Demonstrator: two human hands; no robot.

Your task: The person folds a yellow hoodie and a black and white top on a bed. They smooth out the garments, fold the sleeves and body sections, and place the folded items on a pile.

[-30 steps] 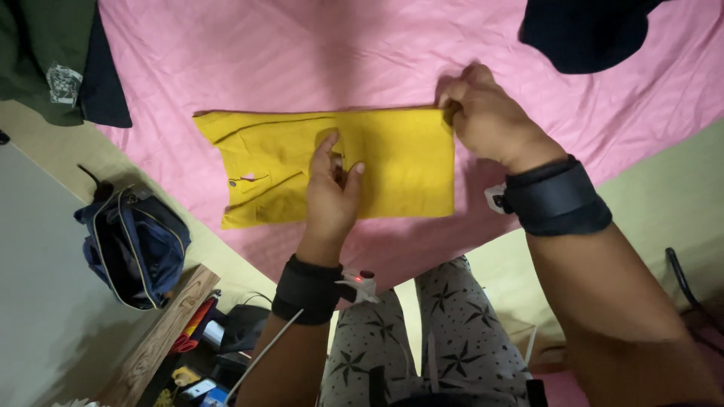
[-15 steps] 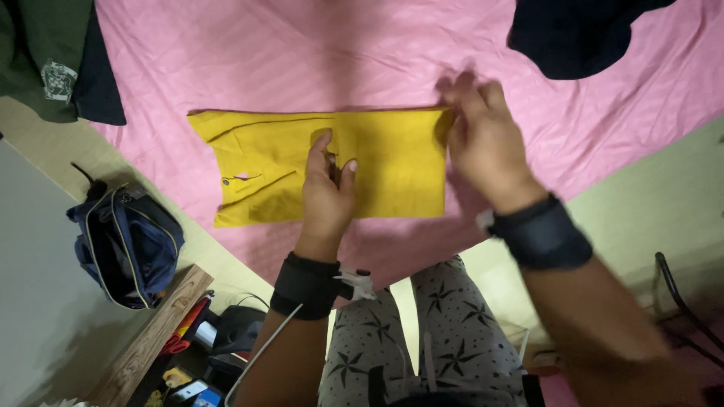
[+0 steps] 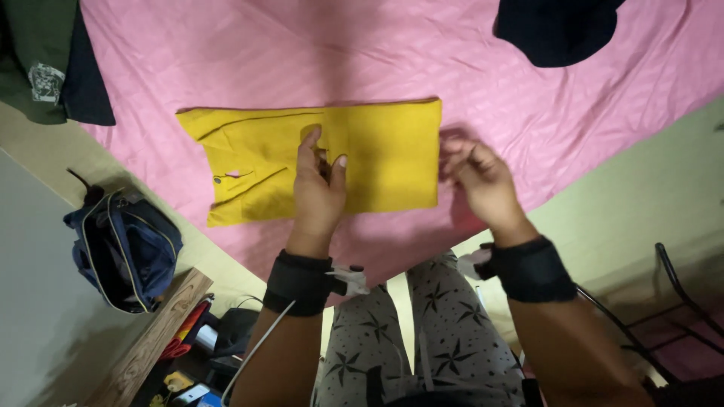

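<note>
My left hand (image 3: 317, 188) lies flat and open on the middle of the folded yellow garment (image 3: 377, 154), which sits on the pink sheet (image 3: 226, 53). My right hand (image 3: 475, 177) hovers loosely curled just off its right edge, holding nothing. I'd keep the left pressing evenly so the layers stay squared.

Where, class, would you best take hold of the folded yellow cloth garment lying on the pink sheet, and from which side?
Probably at the right short edge of the folded yellow cloth garment, coming from the right. It lies flat in a long rectangle; the left hand presses its middle, while that edge is free and straight, beside the right hand.
</note>
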